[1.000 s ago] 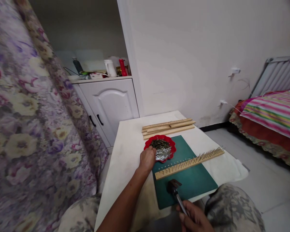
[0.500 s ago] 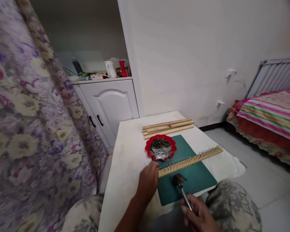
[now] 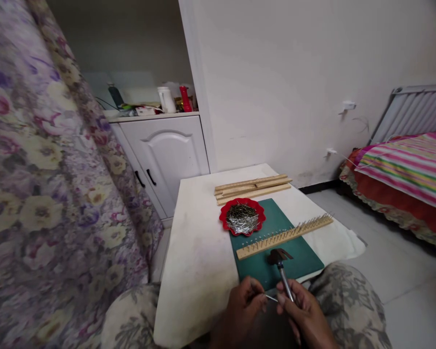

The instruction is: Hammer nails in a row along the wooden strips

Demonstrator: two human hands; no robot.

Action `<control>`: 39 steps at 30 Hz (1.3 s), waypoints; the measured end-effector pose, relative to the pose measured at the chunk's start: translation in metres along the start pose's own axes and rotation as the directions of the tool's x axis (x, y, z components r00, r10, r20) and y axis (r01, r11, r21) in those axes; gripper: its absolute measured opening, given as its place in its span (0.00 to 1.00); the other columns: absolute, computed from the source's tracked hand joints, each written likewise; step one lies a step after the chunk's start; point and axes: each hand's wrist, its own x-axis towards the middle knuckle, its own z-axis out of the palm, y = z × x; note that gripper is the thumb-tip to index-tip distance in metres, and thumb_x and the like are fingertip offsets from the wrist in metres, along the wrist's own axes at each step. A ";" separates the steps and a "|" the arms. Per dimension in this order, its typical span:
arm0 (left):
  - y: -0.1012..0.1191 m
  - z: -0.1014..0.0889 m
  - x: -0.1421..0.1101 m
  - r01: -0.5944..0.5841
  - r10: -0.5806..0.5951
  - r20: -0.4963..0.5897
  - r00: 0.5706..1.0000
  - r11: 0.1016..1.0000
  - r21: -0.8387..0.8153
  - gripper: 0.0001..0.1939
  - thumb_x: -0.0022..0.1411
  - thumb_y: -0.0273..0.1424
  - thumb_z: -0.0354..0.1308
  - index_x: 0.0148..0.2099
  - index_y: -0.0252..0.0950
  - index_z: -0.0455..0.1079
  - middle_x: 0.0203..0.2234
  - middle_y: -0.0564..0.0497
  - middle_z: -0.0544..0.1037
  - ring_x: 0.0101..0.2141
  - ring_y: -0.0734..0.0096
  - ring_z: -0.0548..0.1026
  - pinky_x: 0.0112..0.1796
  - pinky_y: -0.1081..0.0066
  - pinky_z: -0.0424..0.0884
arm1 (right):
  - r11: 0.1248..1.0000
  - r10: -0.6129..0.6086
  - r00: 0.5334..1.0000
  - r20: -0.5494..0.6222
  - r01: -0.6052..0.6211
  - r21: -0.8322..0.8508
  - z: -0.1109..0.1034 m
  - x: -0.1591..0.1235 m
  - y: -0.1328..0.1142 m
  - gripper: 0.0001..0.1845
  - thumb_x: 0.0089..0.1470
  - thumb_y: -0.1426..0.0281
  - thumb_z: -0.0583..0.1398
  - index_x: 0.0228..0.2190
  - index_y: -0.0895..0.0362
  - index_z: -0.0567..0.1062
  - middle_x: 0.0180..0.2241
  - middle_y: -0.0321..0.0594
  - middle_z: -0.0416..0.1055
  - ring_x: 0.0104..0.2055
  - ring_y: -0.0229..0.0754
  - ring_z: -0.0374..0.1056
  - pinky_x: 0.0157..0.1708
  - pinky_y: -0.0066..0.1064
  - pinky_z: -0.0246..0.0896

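My left hand [image 3: 245,303] is closed in a pinch on a thin nail [image 3: 271,297], whose far end reaches toward my right fingers. My right hand [image 3: 301,308] grips the handle of a claw hammer [image 3: 285,280]; its dark head hangs over the near part of the green mat [image 3: 301,265]. Beyond the hammer lies a narrow wooden strip [image 3: 245,253] with many nails standing up in rows along it. A red scalloped bowl [image 3: 223,223] full of loose nails [image 3: 242,219] sits across the mat's far left corner.
Several bare wooden strips [image 3: 254,190] lie at the back of the white table [image 3: 194,242]. My knees flank the table's near edge. A floral curtain [image 3: 69,194] hangs on the left, a white cabinet [image 3: 170,165] stands behind, and a bed [image 3: 403,167] is at the right.
My left hand has come from the bowl of nails back toward me, beside my right hand, and a nail now shows in its fingers. The hammer has shifted slightly right.
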 end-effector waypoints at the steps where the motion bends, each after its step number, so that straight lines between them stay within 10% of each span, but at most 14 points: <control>1: -0.001 0.005 0.001 0.058 -0.061 -0.010 0.998 0.983 -0.173 0.07 0.54 0.33 0.57 0.29 0.35 0.64 0.21 0.54 0.71 0.24 0.74 0.69 0.28 0.74 0.63 | 1.000 0.004 1.000 0.005 -0.004 0.014 0.000 0.000 -0.001 0.23 0.46 0.53 0.62 0.35 0.57 0.65 0.18 0.28 0.69 0.07 0.23 0.50 0.06 0.15 0.41; 7: -0.012 0.029 0.003 0.139 -0.183 -0.018 0.983 0.800 -0.583 0.08 0.46 0.32 0.62 0.27 0.33 0.66 0.16 0.53 0.73 0.20 0.74 0.69 0.26 0.74 0.63 | 0.998 -0.006 1.000 0.025 0.004 0.070 0.001 0.001 0.004 0.23 0.45 0.52 0.63 0.34 0.57 0.65 0.19 0.30 0.71 0.06 0.23 0.50 0.05 0.15 0.41; 12: -0.006 -0.002 0.016 0.075 -0.153 -0.229 0.961 0.946 -0.317 0.06 0.49 0.31 0.59 0.29 0.33 0.69 0.17 0.54 0.73 0.22 0.74 0.70 0.28 0.74 0.64 | 1.000 0.004 1.000 0.013 -0.005 0.008 0.004 -0.001 0.002 0.23 0.48 0.49 0.59 0.29 0.57 0.66 0.20 0.30 0.70 0.06 0.22 0.49 0.05 0.15 0.40; 17: 0.008 -0.036 0.044 -0.099 0.143 -0.405 0.903 0.987 0.127 0.06 0.54 0.32 0.56 0.29 0.35 0.70 0.25 0.53 0.73 0.30 0.71 0.71 0.33 0.74 0.65 | 0.999 0.031 0.999 0.027 -0.030 -0.020 0.006 -0.004 -0.002 0.23 0.48 0.49 0.58 0.28 0.57 0.65 0.19 0.28 0.67 0.06 0.21 0.47 0.05 0.15 0.39; 39: 0.001 -0.032 0.064 -0.143 0.321 -0.285 0.903 0.851 0.505 0.07 0.59 0.29 0.50 0.30 0.36 0.68 0.27 0.52 0.71 0.31 0.72 0.71 0.33 0.74 0.65 | 0.995 0.078 0.995 0.070 -0.074 -0.060 0.006 -0.002 -0.010 0.22 0.48 0.49 0.58 0.30 0.56 0.62 0.14 0.24 0.63 0.06 0.23 0.45 0.06 0.16 0.37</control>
